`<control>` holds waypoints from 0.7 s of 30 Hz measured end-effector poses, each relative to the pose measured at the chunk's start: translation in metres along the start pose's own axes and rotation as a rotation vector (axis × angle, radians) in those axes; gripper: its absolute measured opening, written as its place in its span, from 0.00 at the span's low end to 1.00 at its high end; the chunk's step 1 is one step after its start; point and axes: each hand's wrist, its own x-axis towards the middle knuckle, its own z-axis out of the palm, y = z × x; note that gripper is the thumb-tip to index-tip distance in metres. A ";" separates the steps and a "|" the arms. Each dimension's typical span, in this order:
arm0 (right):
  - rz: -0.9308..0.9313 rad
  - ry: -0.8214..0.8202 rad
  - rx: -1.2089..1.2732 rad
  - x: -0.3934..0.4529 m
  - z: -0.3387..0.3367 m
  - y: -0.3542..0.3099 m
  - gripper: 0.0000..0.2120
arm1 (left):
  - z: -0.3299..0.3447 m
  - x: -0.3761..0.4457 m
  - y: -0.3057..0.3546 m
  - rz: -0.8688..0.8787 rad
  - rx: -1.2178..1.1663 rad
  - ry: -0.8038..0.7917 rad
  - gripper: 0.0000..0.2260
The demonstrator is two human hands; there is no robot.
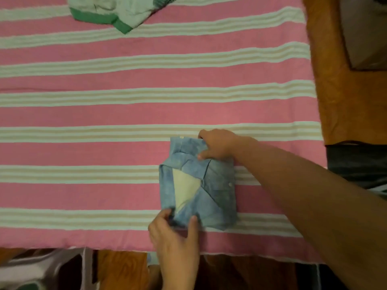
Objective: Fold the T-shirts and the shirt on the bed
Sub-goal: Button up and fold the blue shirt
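Left hand [174, 231] pinches the near edge of a folded pale-blue denim shirt [209, 193], thumb and fingers curled on the cloth. Right hand [217, 145] grips the shirt's far edge, fingers curled over it. Shirt lies compact on the pink-and-white striped bed [83, 114], near its front edge. Far beyond the shirt, at the bed's far side: a crumpled white T-shirt with green trim [117, 11].

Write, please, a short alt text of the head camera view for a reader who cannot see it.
A person's two hands hold a blue shirt, folded into a small packet, on a pink striped bedspread: the left hand grips its near edge, the right hand its far edge. A crumpled white T-shirt with green trim lies at the far side of the bed.
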 end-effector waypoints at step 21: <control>0.791 0.979 1.896 -0.405 0.279 -0.096 0.14 | 0.011 -0.078 0.032 -0.408 -0.025 -1.332 0.14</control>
